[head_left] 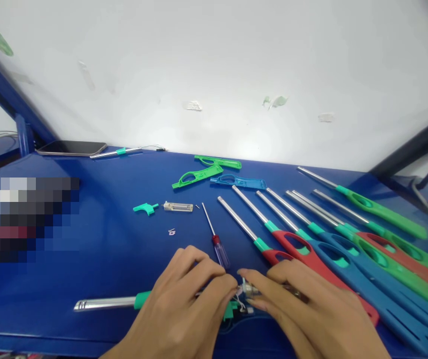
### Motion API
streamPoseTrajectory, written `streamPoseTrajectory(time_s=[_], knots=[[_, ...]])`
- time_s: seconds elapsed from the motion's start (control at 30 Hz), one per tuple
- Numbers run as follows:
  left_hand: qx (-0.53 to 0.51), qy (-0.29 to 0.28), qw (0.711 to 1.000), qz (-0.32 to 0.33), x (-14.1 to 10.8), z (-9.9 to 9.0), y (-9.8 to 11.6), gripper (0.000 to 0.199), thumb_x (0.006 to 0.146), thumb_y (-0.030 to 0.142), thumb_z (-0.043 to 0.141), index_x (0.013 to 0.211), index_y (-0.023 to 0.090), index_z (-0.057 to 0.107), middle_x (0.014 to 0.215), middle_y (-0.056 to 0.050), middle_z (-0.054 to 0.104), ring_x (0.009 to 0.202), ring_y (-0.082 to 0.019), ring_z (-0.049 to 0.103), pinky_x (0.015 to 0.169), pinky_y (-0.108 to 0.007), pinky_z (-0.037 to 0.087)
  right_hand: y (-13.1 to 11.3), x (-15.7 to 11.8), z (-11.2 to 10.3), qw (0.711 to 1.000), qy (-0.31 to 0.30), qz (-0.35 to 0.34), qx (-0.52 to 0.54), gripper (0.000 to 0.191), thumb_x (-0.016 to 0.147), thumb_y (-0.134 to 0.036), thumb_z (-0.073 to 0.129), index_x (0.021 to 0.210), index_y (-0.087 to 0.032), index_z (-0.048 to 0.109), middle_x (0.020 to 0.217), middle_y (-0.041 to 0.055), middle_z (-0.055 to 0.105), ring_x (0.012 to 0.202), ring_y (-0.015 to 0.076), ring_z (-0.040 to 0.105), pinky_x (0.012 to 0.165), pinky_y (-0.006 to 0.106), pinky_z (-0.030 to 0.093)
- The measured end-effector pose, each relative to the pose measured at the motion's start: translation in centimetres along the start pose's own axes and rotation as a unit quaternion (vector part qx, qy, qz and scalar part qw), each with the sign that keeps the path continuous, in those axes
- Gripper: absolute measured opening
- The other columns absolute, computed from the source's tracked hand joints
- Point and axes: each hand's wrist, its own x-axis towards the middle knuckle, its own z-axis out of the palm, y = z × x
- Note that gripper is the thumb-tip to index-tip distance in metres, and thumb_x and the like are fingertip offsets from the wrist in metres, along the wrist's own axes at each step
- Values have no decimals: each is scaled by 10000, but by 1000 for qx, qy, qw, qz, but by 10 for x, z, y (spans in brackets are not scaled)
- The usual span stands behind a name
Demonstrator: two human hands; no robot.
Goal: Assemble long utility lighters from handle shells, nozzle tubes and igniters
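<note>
An opened long-nosed gas lighter lies before me, with its metal tube, green collar and blue handle shell. My left hand is closed over it, thumb and fingertips pinched beside a thin white wire; what they hold is hidden. My right hand pinches a clear fuel tank, partly covered by the fingers, above the shell. Between the hands shows a green trigger. Just beyond my left fingers lies a screwdriver with a red and clear purple handle.
Several assembled lighters lie fanned at right, touching or near my right hand. Loose beyond are green handle halves, a blue half, another clear tank, a green trigger and tiny parts. A phone is far left.
</note>
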Motion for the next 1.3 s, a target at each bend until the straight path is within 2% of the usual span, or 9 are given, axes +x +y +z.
streamPoseTrajectory(time_s=[0.2, 0.33, 0.5, 0.6, 0.8, 1.0, 1.13, 1.23, 1.3], knots=[[37, 15, 999, -13, 2, 2, 2, 292, 1110, 149, 476, 1109, 175, 766, 981, -42, 791, 891, -223, 678, 844, -392, 570, -1, 2, 1, 999, 27, 27, -34, 401, 1146, -338, 383, 1287, -276, 753, 949, 41, 742, 691, 109, 727, 603, 175, 608], [48, 23, 999, -11, -4, 2, 6, 222, 1106, 217, 545, 1207, 199, 742, 1091, -39, 799, 1006, -227, 694, 869, -363, 585, 6, 6, -6, 998, 62, -3, -21, 391, 1135, -304, 390, 1272, -255, 753, 927, 27, 787, 760, 153, 765, 695, 265, 659], [79, 11, 997, 7, -15, 2, 6, 256, 1136, 301, 511, 1242, 203, 722, 1094, -16, 815, 973, -212, 739, 859, -355, 573, 13, 5, -15, 999, 20, -25, 12, 284, 1053, -220, 554, 1135, -337, 800, 978, -5, 817, 799, 152, 758, 765, 275, 634], [77, 11, 997, 6, -16, 4, 5, 255, 1141, 269, 494, 1190, 206, 736, 1044, -1, 816, 903, -196, 745, 840, -351, 551, 14, 2, -14, 1000, 7, -26, 15, 301, 1027, -209, 575, 1182, -357, 787, 981, -26, 817, 817, 158, 751, 798, 295, 627], [69, -14, 997, 9, -16, 3, 3, 271, 1139, 262, 486, 1170, 222, 752, 1039, -5, 806, 875, -199, 726, 834, -350, 541, 10, -3, -9, 999, 18, -29, -14, 293, 948, -440, 705, 1224, -355, 756, 1000, -76, 796, 807, 155, 752, 777, 291, 636], [67, -38, 997, 6, -21, -3, 2, 282, 1120, 207, 502, 1256, 255, 744, 1130, -32, 772, 952, -197, 701, 848, -323, 545, 4, -3, -10, 997, 21, -40, -64, 313, 1022, -397, 606, 1267, -283, 765, 965, -22, 774, 786, 144, 763, 692, 230, 640], [76, -59, 995, 27, -22, -3, 0, 345, 1125, 161, 464, 1299, 291, 733, 1232, -42, 749, 1041, -201, 686, 940, -348, 523, 1, -3, -11, 997, 21, -40, -64, 325, 1042, -347, 556, 1275, -272, 769, 920, -12, 760, 745, 140, 750, 678, 220, 642], [84, -49, 994, 39, -21, -1, 0, 339, 1129, 160, 461, 1256, 281, 751, 1211, -46, 759, 1083, -215, 689, 968, -369, 514, 0, -4, -11, 998, 12, -21, -57, 331, 1059, -275, 512, 1264, -290, 771, 918, -20, 758, 752, 128, 749, 682, 203, 634], [84, -45, 995, 41, -21, -1, -1, 310, 1122, 169, 487, 1239, 272, 754, 1198, -49, 763, 1097, -218, 693, 962, -366, 526, 1, -5, -11, 998, 19, -22, -51, 327, 1090, -314, 498, 1279, -290, 764, 904, -25, 754, 754, 121, 745, 715, 206, 633]])
